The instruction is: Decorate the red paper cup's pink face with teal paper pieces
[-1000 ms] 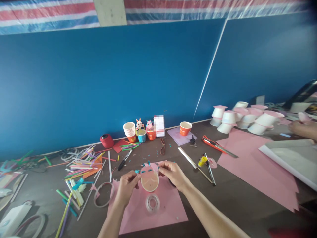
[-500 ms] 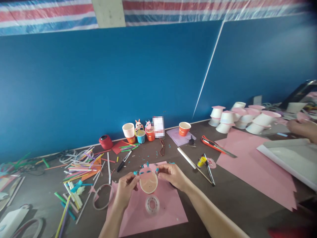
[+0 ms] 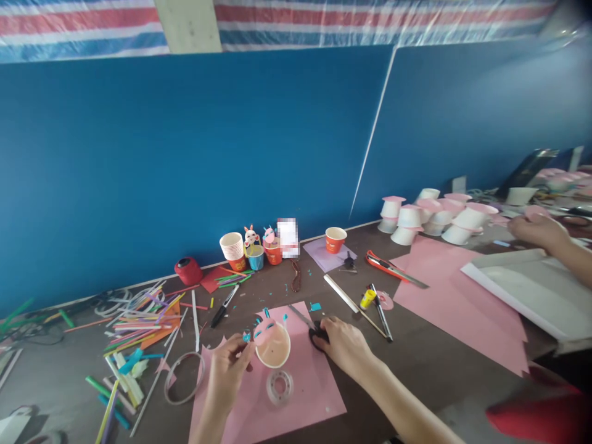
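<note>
Carefully, one job on each side

The cup [image 3: 277,351] stood near the middle of the pink sheet [image 3: 312,391], its mouth tipped toward the wearer and a pink face [image 3: 263,333] at its far rim. At its left side was the left hand [image 3: 227,361], thumb and forefinger drawn close together just below a small blue piece [image 3: 246,337]; what lay between them was hidden. The right hand [image 3: 345,342] was well apart from the cup, fingers part curled over the black handles of the scissors [image 3: 315,337]; how firmly they had closed could not be told. The blades pointed away, up the sheet toward a blue scrap [image 3: 315,306].

Sound handling here probably called for a light left touch, since thin card and small parts looked easy to bend or pull loose. On the right, it seemed wise to seat thumb and fingers in the loops before lifting, and to keep the blades clear of the other hand. The tape roll [image 3: 272,394] lay just in front of the cup, near enough to be knocked by a low sweep. Farther right along the surface [image 3: 430,357], another person's hand [image 3: 539,229] was at work, well apart.
</note>
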Demonstrator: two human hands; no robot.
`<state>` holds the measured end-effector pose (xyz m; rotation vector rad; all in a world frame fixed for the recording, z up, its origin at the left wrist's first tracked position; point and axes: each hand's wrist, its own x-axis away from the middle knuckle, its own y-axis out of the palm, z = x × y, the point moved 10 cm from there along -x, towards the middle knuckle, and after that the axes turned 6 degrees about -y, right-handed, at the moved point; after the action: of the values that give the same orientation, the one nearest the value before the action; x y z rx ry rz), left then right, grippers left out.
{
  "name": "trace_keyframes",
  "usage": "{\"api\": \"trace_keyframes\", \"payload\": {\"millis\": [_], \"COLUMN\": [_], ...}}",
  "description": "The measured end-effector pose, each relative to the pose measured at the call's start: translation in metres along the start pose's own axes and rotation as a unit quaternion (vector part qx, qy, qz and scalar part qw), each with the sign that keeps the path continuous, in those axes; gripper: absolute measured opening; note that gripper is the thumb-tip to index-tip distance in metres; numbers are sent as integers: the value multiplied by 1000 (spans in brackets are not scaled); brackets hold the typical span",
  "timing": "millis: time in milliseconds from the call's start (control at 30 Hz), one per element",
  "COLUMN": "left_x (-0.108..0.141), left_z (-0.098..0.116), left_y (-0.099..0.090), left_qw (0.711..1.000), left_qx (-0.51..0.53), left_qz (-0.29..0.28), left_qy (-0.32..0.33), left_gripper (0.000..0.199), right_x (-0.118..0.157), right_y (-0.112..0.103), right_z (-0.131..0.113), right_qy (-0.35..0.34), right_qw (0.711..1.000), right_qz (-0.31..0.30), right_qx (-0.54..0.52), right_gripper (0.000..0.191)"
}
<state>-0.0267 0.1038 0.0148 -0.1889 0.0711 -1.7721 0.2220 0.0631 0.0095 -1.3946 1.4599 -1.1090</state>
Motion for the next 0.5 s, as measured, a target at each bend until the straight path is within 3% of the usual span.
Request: {"api": "trace_keyframes", "payload": {"millis": [100, 200, 267, 367, 500], "left_x": [3, 6, 7, 6, 4], "left_z": [10, 19, 23, 25, 26], "left_y": [1, 3, 4, 3, 1], "left_qw": [999, 996, 994, 991, 989], "left_qx": [-34, -65, -83, -109, -124], "left_qz": [7, 8, 8, 20, 39], "left_qy": [22, 52, 67, 75, 69], "left_gripper": [12, 13, 14, 16, 23], "right_x": [3, 13, 23, 37, 46], "right_y": [-5, -9, -4, 9, 11], "right_z": [4, 14, 21, 27, 25], "right_qy": [5, 7, 17, 38, 28], "right_qw": [1000, 996, 977, 925, 911], "right_qz": [-13, -9, -18, -24, 22], "right_qx": [-2, -90, -212, -376, -412], "right_gripper": [8, 7, 9, 10, 7]}}
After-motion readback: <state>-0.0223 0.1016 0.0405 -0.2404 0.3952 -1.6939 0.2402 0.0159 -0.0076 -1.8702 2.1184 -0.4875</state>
